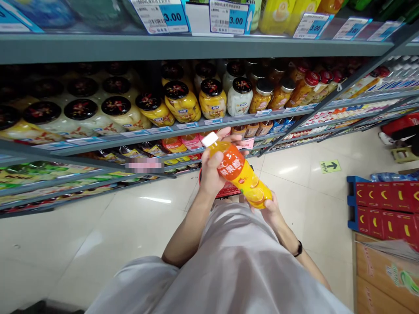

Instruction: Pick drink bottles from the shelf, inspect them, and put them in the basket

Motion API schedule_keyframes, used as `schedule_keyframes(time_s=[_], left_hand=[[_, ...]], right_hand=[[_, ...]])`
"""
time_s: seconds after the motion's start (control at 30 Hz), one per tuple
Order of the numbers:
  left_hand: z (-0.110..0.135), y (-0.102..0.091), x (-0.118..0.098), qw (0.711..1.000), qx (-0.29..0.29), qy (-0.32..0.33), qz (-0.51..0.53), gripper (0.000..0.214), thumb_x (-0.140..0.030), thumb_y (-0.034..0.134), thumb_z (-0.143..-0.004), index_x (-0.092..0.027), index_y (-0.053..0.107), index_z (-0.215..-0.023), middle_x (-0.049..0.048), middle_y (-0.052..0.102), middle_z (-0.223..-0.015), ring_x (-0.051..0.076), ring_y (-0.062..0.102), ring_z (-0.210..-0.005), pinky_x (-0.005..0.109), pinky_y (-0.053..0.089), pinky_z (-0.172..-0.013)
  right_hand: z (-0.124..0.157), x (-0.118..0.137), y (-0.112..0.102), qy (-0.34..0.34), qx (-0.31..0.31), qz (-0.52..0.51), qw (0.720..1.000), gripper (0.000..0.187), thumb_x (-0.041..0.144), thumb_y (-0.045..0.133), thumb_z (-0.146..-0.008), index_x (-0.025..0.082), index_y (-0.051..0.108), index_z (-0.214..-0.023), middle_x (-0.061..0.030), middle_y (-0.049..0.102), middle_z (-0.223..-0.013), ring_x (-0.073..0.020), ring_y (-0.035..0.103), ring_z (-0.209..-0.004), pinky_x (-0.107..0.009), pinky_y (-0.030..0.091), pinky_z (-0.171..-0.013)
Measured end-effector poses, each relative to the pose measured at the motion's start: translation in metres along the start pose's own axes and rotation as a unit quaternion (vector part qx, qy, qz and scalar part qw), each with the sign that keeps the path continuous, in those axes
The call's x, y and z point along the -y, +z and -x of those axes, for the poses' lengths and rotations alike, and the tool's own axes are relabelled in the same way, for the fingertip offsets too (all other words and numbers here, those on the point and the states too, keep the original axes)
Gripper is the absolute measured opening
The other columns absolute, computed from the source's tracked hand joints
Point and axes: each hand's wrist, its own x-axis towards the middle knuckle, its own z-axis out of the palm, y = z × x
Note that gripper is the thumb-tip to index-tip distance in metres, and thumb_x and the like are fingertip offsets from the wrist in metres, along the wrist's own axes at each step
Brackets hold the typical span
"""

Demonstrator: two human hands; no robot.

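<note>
An orange juice bottle (240,172) with a white cap and a red and yellow label lies tilted between both hands in front of me. My left hand (211,172) grips it near the neck, thumb across the front; its other fingers show behind the bottle, spread. At the bottle's base, my right hand (272,210) holds it with the thumb at the lower edge, a black band around the wrist. Below the bottle, part of a red basket (229,190) shows, mostly hidden by the bottle and my left hand.
A shelf in front carries jars of fruit (181,102), some with black lids, above lower rows of bottles. Price tags (162,16) line the upper shelf edge. Red boxes (386,209) and cardboard cartons (376,274) stand at right. A green arrow sign (330,166) is on the tiled floor.
</note>
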Motion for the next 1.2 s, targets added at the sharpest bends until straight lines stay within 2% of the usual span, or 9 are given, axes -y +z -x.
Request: schedule_keyframes(time_s=[0.13,0.23,0.3,0.47,0.77,0.9,1.0,1.07,1.2], left_hand=[[-0.006,-0.008,0.002,0.996,-0.079,-0.038,0.026,0.042,-0.056,0.066,-0.082,-0.025,0.068,-0.109,0.0052,0.071,-0.104,0.018,0.068,-0.093,0.03,0.059,-0.083],[-0.007,-0.015,0.005,0.992,-0.083,-0.062,0.071,0.033,-0.052,0.063,-0.085,-0.024,0.068,-0.1,0.003,0.07,-0.098,0.015,0.067,-0.09,0.028,0.058,-0.086],[-0.007,-0.022,0.006,0.99,-0.081,-0.067,0.097,0.029,-0.049,0.064,-0.085,-0.023,0.068,-0.097,0.0018,0.069,-0.096,0.014,0.067,-0.09,0.03,0.058,-0.089],[-0.007,-0.034,0.006,0.99,-0.109,-0.073,0.057,0.027,-0.047,0.065,-0.083,-0.021,0.065,-0.091,0.0029,0.068,-0.092,0.015,0.067,-0.088,0.029,0.057,-0.087],[-0.007,-0.03,-0.001,0.994,-0.058,-0.089,0.033,0.026,-0.046,0.064,-0.078,-0.021,0.063,-0.088,0.0038,0.067,-0.089,0.02,0.07,-0.089,0.039,0.058,-0.094],[-0.01,-0.027,-0.001,0.991,-0.045,-0.106,0.073,0.021,-0.041,0.065,-0.079,-0.02,0.062,-0.085,0.002,0.065,-0.085,0.016,0.068,-0.084,0.033,0.06,-0.088],[-0.014,-0.019,0.002,0.983,-0.012,-0.136,0.121,0.016,-0.033,0.068,-0.078,-0.019,0.061,-0.078,0.0002,0.061,-0.079,0.011,0.063,-0.072,0.024,0.057,-0.072],[-0.017,-0.013,0.005,0.978,0.021,-0.165,0.123,0.017,-0.032,0.069,-0.076,-0.018,0.061,-0.075,0.0006,0.06,-0.076,0.011,0.061,-0.067,0.024,0.056,-0.066],[-0.023,-0.004,0.004,0.972,0.056,-0.199,0.108,0.018,-0.032,0.071,-0.075,-0.015,0.065,-0.073,0.002,0.061,-0.073,0.013,0.063,-0.068,0.028,0.059,-0.07]], right_hand=[[0.003,0.02,-0.003,-0.118,-0.089,0.175,0.973,0.062,0.066,0.082,-0.071,0.016,0.07,-0.107,-0.0094,0.075,-0.092,-0.0227,0.071,-0.074,-0.034,0.06,-0.067],[0.006,0.028,-0.007,-0.188,-0.071,0.313,0.928,0.066,0.052,0.085,-0.074,0.016,0.067,-0.125,-0.0135,0.075,-0.116,-0.0283,0.073,-0.103,-0.04,0.06,-0.093],[0.008,0.028,-0.009,-0.222,-0.062,0.379,0.897,0.069,0.043,0.087,-0.075,0.017,0.063,-0.134,-0.0141,0.073,-0.124,-0.0284,0.072,-0.107,-0.041,0.06,-0.096],[0.007,0.025,-0.007,-0.327,-0.069,0.458,0.824,0.076,0.031,0.087,-0.077,0.02,0.055,-0.145,-0.015,0.071,-0.128,-0.0288,0.072,-0.11,-0.043,0.063,-0.093],[0.006,0.027,-0.012,-0.334,-0.042,0.446,0.829,0.076,0.026,0.084,-0.082,0.021,0.05,-0.149,-0.0177,0.067,-0.13,-0.0308,0.068,-0.116,-0.049,0.06,-0.097],[0.004,0.019,-0.008,-0.381,-0.045,0.468,0.796,0.076,0.032,0.089,-0.077,0.02,0.051,-0.141,-0.0156,0.07,-0.116,-0.0296,0.072,-0.102,-0.046,0.062,-0.082],[0.006,0.005,-0.006,-0.43,-0.034,0.507,0.746,0.075,0.043,0.093,-0.068,0.023,0.049,-0.126,-0.0057,0.066,-0.09,-0.0227,0.068,-0.074,-0.035,0.056,-0.058],[0.008,-0.005,-0.007,-0.444,-0.042,0.523,0.726,0.075,0.049,0.094,-0.065,0.024,0.048,-0.119,-0.0017,0.061,-0.082,-0.0198,0.063,-0.065,-0.033,0.052,-0.053],[0.012,-0.012,-0.01,-0.408,-0.068,0.537,0.735,0.082,0.055,0.094,-0.061,0.022,0.049,-0.12,-0.0036,0.062,-0.085,-0.0222,0.064,-0.07,-0.035,0.052,-0.058]])
